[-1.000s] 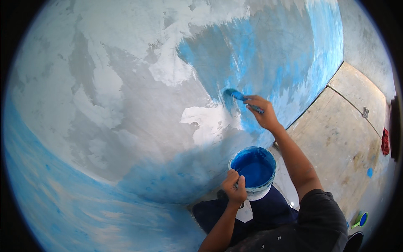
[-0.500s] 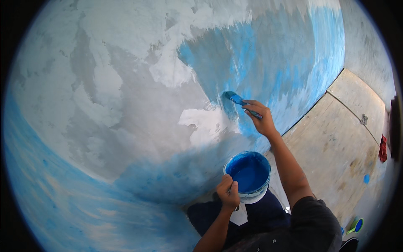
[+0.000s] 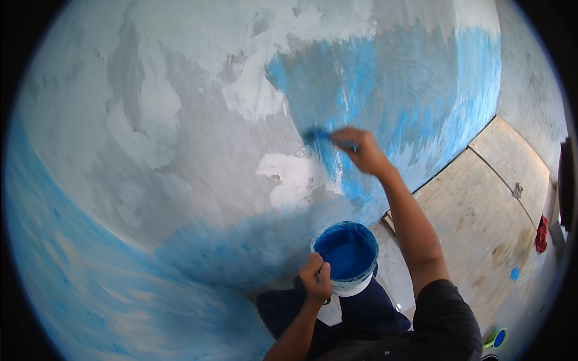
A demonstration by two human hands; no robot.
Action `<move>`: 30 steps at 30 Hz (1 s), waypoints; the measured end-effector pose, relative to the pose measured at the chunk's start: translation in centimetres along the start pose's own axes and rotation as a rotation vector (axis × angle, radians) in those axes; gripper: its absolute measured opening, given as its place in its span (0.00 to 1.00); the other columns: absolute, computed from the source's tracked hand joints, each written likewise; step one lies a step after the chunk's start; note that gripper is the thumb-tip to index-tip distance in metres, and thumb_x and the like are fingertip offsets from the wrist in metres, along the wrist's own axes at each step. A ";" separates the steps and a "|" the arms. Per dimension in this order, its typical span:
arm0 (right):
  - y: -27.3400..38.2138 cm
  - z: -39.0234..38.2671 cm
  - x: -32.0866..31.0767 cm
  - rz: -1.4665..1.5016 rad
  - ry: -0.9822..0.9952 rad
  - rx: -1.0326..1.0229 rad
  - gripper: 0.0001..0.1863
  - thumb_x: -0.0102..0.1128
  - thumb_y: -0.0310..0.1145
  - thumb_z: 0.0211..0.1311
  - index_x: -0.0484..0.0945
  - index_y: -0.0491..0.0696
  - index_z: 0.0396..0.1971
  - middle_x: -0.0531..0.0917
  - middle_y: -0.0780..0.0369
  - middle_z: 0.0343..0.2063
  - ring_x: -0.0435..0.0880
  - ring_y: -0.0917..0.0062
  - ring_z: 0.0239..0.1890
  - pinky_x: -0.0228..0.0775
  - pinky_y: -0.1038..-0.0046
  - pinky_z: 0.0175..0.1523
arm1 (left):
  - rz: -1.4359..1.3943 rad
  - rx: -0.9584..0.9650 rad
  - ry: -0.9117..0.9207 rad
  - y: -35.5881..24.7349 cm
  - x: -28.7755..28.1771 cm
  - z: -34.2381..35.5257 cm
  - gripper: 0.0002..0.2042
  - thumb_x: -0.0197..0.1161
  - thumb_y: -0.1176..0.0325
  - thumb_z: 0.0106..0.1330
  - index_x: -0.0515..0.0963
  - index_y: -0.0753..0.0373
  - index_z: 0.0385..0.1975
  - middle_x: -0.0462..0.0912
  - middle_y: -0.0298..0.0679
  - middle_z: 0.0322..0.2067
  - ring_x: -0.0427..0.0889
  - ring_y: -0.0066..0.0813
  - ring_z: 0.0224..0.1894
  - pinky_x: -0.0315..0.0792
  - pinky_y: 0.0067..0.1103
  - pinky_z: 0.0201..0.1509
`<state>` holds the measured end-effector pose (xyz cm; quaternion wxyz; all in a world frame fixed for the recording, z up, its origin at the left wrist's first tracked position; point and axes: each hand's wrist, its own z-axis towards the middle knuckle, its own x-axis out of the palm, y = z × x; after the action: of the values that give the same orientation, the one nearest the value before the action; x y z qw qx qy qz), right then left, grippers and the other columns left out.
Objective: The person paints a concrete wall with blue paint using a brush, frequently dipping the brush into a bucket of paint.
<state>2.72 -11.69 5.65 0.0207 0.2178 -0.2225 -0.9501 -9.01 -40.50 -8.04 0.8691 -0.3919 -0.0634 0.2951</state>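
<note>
With fingers closed round its handle, my right hand holds a paintbrush whose blue-wet bristles lie against the wall; hand and brush are a little blurred. Around the bristles the wall carries streaks of blue paint over grey, and bare grey and whitish patches spread to the left. Low in front of my body, my left hand grips the rim of a white bucket. Blue paint fills part of the bucket, and more blue coats its inner side.
To the right, a pale board floor meets the wall along a dark seam. On that side lie a red cloth-like item, a blue spot and a green-rimmed cup with blue inside. Another blue-painted wall curves along the lower left.
My right hand has moved the brush slightly left along the wall, the hand now higher over the handle. The bucket in my left hand sits a little further left in view.
</note>
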 end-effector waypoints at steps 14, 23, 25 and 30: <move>6.9 7.7 -1.1 -0.208 0.406 -0.115 0.10 0.68 0.20 0.63 0.87 0.41 0.44 0.88 0.52 0.42 0.89 0.59 0.41 0.82 0.64 0.49 | -0.050 0.000 -0.034 -0.3 0.0 0.2 0.14 0.60 0.77 0.60 0.64 0.68 0.16 0.62 0.43 0.16 0.63 0.38 0.21 0.57 0.33 0.30; 7.6 9.4 0.4 -0.099 -0.098 -0.309 0.13 0.67 0.18 0.62 0.86 0.42 0.46 0.88 0.50 0.50 0.89 0.54 0.50 0.81 0.65 0.55 | -0.062 0.013 -0.069 -0.3 -0.2 0.1 0.13 0.61 0.77 0.61 0.66 0.68 0.16 0.64 0.44 0.16 0.63 0.38 0.22 0.57 0.33 0.31; 5.0 5.1 2.2 -0.241 0.043 -0.274 0.12 0.68 0.19 0.61 0.86 0.44 0.44 0.87 0.51 0.50 0.88 0.53 0.49 0.83 0.60 0.52 | -0.081 0.033 -0.064 -0.4 0.0 0.3 0.13 0.61 0.76 0.61 0.66 0.68 0.16 0.64 0.43 0.16 0.63 0.38 0.22 0.57 0.33 0.31; 6.2 4.0 1.3 -0.164 0.407 -0.061 0.11 0.67 0.19 0.62 0.87 0.41 0.44 0.88 0.49 0.47 0.89 0.55 0.47 0.83 0.62 0.50 | -0.097 0.018 -0.078 0.2 -0.1 -0.1 0.14 0.61 0.76 0.61 0.65 0.68 0.16 0.63 0.43 0.16 0.62 0.36 0.22 0.57 0.32 0.32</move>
<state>-0.53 -15.81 10.97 -0.0055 0.4219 -0.1662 -0.8912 -9.15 -40.57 -8.24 0.8827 -0.3690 -0.1134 0.2681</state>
